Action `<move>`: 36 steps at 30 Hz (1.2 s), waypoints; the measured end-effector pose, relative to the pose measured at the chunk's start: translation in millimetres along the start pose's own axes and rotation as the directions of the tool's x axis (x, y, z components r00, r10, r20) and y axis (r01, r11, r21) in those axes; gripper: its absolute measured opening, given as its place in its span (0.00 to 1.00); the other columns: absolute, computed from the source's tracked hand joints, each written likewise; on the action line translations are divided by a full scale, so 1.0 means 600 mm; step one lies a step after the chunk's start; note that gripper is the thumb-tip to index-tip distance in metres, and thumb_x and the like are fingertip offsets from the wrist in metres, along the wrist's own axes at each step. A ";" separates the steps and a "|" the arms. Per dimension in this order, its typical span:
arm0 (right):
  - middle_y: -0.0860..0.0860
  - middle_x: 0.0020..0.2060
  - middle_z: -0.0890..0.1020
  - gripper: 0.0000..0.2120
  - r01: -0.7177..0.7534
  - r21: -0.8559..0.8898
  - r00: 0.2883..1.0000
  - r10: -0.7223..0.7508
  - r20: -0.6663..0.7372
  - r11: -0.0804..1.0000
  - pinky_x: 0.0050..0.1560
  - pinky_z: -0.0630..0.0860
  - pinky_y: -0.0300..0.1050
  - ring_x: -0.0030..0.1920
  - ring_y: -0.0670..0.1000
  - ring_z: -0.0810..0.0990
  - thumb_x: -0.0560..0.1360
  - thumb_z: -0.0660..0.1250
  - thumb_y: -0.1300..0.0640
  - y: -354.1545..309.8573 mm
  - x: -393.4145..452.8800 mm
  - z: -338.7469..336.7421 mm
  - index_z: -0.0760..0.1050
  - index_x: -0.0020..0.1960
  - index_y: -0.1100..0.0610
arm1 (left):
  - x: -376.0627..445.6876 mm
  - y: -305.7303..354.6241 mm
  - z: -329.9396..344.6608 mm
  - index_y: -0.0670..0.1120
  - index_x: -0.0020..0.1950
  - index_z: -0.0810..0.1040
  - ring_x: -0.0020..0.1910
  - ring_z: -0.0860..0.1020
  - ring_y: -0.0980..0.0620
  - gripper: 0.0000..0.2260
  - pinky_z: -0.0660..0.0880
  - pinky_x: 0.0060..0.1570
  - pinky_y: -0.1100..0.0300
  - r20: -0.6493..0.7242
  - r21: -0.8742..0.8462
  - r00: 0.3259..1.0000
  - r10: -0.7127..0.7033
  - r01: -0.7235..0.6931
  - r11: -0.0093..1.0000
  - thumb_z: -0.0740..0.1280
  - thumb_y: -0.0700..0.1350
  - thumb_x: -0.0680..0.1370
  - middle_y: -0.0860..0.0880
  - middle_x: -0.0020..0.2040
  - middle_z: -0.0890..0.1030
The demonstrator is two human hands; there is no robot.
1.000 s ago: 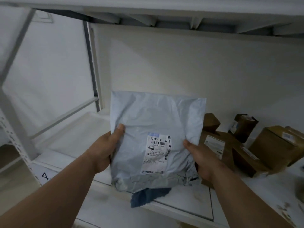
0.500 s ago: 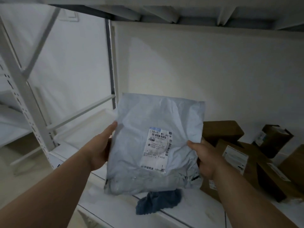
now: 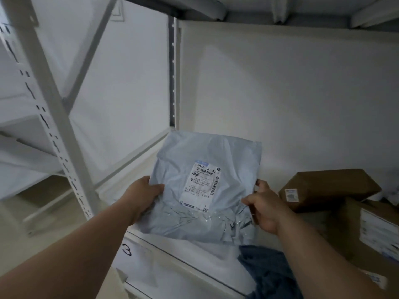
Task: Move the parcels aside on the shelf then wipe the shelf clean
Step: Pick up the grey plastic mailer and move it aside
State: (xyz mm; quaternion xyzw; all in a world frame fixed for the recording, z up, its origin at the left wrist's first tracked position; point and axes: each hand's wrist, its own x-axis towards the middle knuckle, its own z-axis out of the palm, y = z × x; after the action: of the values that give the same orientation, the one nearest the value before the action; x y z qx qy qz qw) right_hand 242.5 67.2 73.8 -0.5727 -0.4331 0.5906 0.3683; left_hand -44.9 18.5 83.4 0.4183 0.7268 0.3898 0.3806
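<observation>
A grey plastic mailer parcel with a white shipping label is held upright above the white shelf. My left hand grips its left edge, thumb on the front. My right hand pinches its right lower edge. A dark blue cloth lies crumpled on the shelf just below the parcel, partly hidden by my right forearm. Brown cardboard parcels sit on the shelf to the right.
A white perforated upright post with a diagonal brace stands at the left. The shelf above hangs overhead. A larger brown box is at the far right. The back wall is close behind.
The parcel has shifted left along the shelf, away from the brown boxes. The view has swung left and closer, so the boxes have slid toward the right edge.
</observation>
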 end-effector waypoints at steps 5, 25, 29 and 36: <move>0.56 0.56 0.78 0.37 0.011 -0.053 0.992 -0.017 -0.128 0.999 0.54 0.80 0.60 0.51 0.60 0.81 0.70 0.71 0.61 0.023 0.047 0.105 0.60 0.72 0.43 | 0.066 -0.009 -0.070 0.42 0.50 0.76 0.35 0.75 0.47 0.08 0.71 0.33 0.59 -0.037 0.090 0.999 0.030 -0.027 0.996 0.65 0.44 0.74 0.40 0.45 0.81; 0.53 0.61 0.76 0.47 -0.154 -0.230 0.982 0.123 -0.147 0.961 0.58 0.78 0.60 0.58 0.57 0.78 0.64 0.69 0.63 0.065 0.099 0.240 0.51 0.75 0.42 | 0.183 -0.131 -0.082 0.59 0.75 0.53 0.74 0.56 0.43 0.31 0.60 0.68 0.42 0.352 0.824 0.927 0.130 -0.373 0.426 0.57 0.65 0.75 0.50 0.78 0.53; 0.50 0.66 0.75 0.46 -0.120 -0.294 0.990 0.091 -0.112 0.948 0.62 0.76 0.59 0.60 0.56 0.77 0.68 0.64 0.62 0.069 0.117 0.238 0.47 0.73 0.30 | 0.190 -0.133 -0.080 0.60 0.75 0.57 0.73 0.59 0.45 0.33 0.61 0.66 0.41 0.329 0.847 0.937 0.113 -0.346 0.405 0.54 0.70 0.72 0.50 0.76 0.59; 0.51 0.65 0.75 0.45 -0.137 -0.325 0.988 0.105 -0.114 0.936 0.61 0.77 0.59 0.59 0.57 0.78 0.68 0.67 0.59 0.067 0.131 0.250 0.47 0.75 0.34 | 0.191 -0.130 -0.076 0.57 0.68 0.69 0.69 0.64 0.46 0.29 0.62 0.65 0.46 0.234 0.867 0.943 0.237 -0.313 0.388 0.56 0.70 0.71 0.50 0.69 0.67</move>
State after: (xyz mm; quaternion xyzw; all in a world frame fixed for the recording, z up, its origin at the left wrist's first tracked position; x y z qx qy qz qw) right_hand 89.8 112.5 3.8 -0.6794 -0.4721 0.5032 0.2497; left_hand -150.7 83.9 6.7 0.6831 0.7279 -0.0115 0.0575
